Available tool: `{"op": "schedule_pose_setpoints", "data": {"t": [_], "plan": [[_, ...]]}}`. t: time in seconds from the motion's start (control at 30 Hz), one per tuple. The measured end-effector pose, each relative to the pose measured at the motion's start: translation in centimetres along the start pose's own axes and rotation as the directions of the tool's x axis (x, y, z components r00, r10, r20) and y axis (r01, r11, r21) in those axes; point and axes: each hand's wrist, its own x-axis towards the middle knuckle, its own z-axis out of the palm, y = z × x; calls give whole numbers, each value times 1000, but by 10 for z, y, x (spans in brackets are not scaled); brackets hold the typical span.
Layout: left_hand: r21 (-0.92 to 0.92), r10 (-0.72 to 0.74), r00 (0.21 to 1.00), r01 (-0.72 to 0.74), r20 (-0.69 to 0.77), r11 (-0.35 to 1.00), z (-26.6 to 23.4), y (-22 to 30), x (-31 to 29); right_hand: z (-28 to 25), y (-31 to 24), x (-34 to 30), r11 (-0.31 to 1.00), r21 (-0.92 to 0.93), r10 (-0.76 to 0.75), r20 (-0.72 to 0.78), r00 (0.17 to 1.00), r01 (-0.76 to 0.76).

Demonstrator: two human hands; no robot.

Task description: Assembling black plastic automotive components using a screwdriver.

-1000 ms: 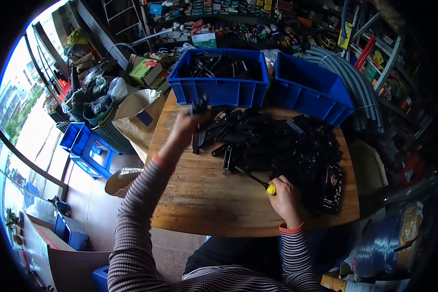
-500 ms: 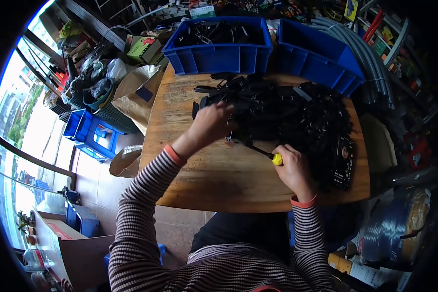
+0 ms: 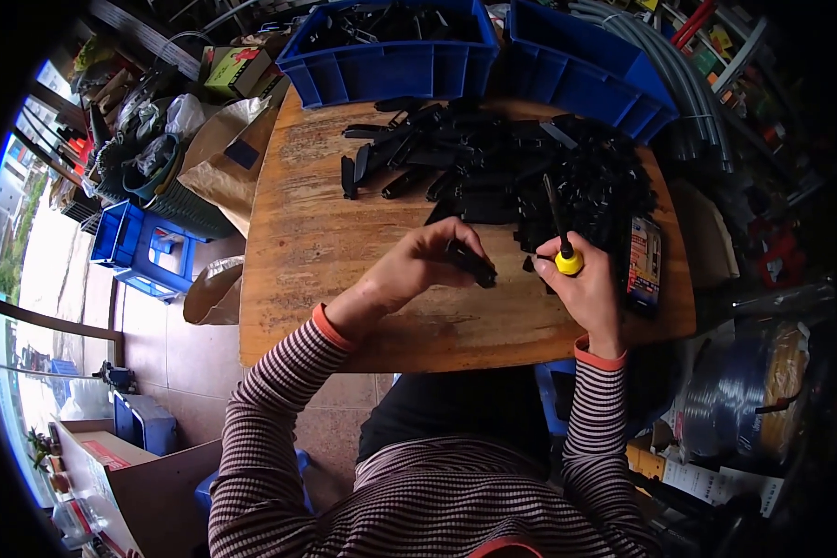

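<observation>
My left hand (image 3: 425,260), above the near middle of the wooden table (image 3: 344,321), is closed on a black plastic part (image 3: 472,262) that points down to the right. To its right, my right hand (image 3: 581,284) grips a screwdriver (image 3: 569,261) with a yellow handle. Its dark shaft points away from me, over the pile. A small black piece (image 3: 541,259) shows by the thumb and fingertips of that hand. Long black plastic parts (image 3: 418,149) lie heaped past my hands, and smaller black pieces (image 3: 609,177) are piled on the right.
At the table's far edge stand a blue bin (image 3: 391,74) of black parts and a second blue bin (image 3: 595,88). A lit phone (image 3: 644,265) lies at the table's right side. Grey hose coils (image 3: 688,88) hang behind, and a brown paper bag (image 3: 228,163) stands left.
My left hand has come back from the heap toward me with a black part. My right hand has turned the screwdriver from pointing left to pointing away. The phone screen shows a different picture.
</observation>
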Motion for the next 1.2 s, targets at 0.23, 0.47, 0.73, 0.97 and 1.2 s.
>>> {"op": "schedule_pose_setpoints", "data": {"t": [0.23, 0.47, 0.73, 0.97, 1.2], "plan": [[803, -156, 932, -189, 329, 565, -8, 4, 31, 17, -6, 0, 994, -49, -100, -8, 995, 100], [822, 201, 826, -434, 526, -370, 12, -19, 11, 8, 2, -4, 1000, -1, -17, -77, 997, 17], [742, 135, 786, -491, 603, -457, 18, -39, -10, 43, 8, 25, 940, -226, -266, -22, 964, 254], [775, 167, 791, -495, 589, -392, 17, -38, -9, 49, 4, 31, 831, -433, -355, 69, 932, 348], [790, 183, 799, -478, 573, -384, 14, -39, -10, 36, -13, 53, 926, -203, -318, 37, 947, 319]]}}
